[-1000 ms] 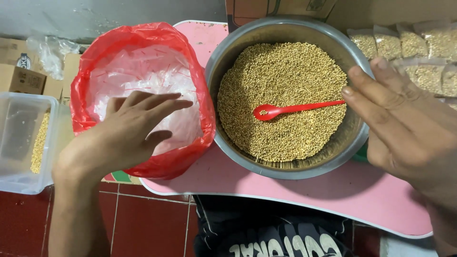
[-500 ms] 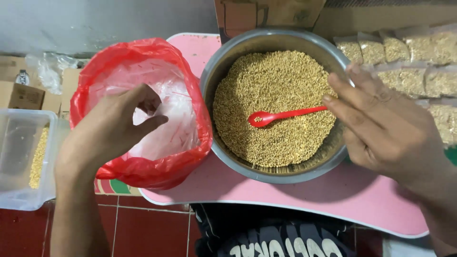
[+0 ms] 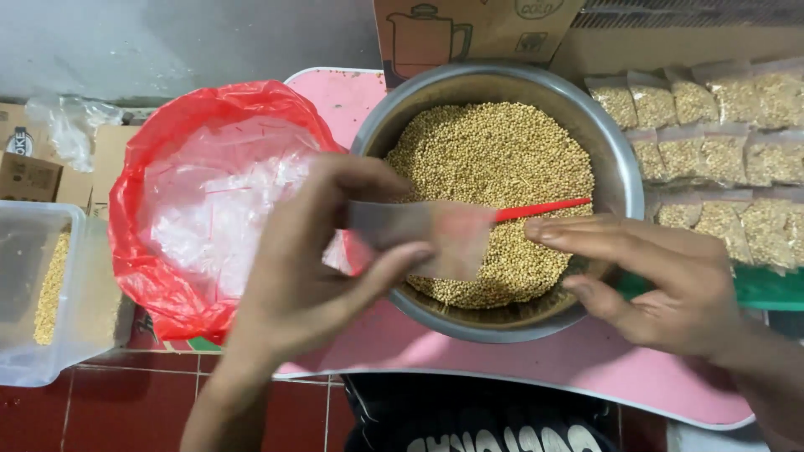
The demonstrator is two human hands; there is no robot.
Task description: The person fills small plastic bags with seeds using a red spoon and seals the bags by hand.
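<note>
Free room/obstacles:
- Centre: steel bowl (image 3: 615, 180) of seeds, open top; red spoon (image 3: 540, 208) lies across it, small clear bag (image 3: 427, 234) held over near rim partly blocks entry.
- Left: red bag (image 3: 146, 276) mouth open, wide access.
- Far left: clear tub (image 3: 33, 335) on floor, open.
- Upper right: filled packets (image 3: 720, 142) packed tight, no gap.
- Top: cardboard box (image 3: 469, 33) closes off behind bowl.
- Pink table (image 3: 536, 360) strip at bottom, bare.

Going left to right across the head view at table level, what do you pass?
Clear plastic tub with some grain → red bag of clear pouches → left hand pinching an empty clear pouch → metal bowl of grain → right hand → filled grain packets.
</note>
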